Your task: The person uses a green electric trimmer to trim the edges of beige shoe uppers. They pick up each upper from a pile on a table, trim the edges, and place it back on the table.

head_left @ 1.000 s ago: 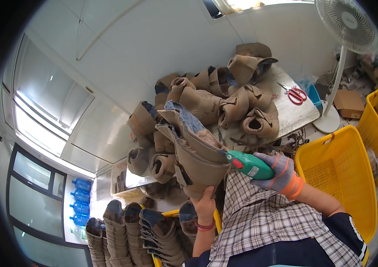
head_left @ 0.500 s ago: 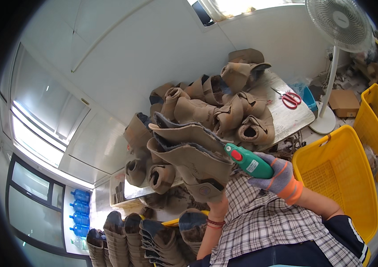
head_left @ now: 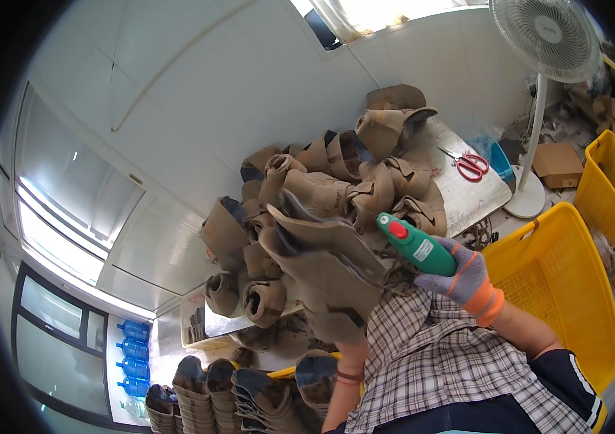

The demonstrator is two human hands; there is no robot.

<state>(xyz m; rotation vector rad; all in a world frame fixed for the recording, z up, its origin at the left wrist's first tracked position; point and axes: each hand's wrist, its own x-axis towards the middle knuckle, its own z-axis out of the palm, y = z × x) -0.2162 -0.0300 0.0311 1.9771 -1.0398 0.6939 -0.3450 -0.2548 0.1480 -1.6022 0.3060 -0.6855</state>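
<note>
My right hand (head_left: pixel 463 278), in a grey and orange knitted glove, is closed round a green handheld tool (head_left: pixel 423 246) with a red button. The tool's tip points up and left, a short way off the brown boot upper (head_left: pixel 329 275). That upper has a fuzzy grey lining at its opening, is blurred by motion, and tilts in front of me over the table edge. My left hand (head_left: pixel 354 352) grips it from below; its fingers are mostly hidden behind the upper, and a red bracelet shows at the wrist.
More brown boot uppers (head_left: pixel 315 181) are heaped on the table (head_left: pixel 467 195), where red-handled scissors (head_left: pixel 471 166) lie. Stacked uppers (head_left: pixel 195 394) stand at lower left. Yellow baskets (head_left: pixel 575 289) and a white standing fan (head_left: pixel 535 145) are on the right.
The held boot upper has shifted a little right and down. My right hand with the green tool has moved slightly right, leaving a wider gap to the upper.
</note>
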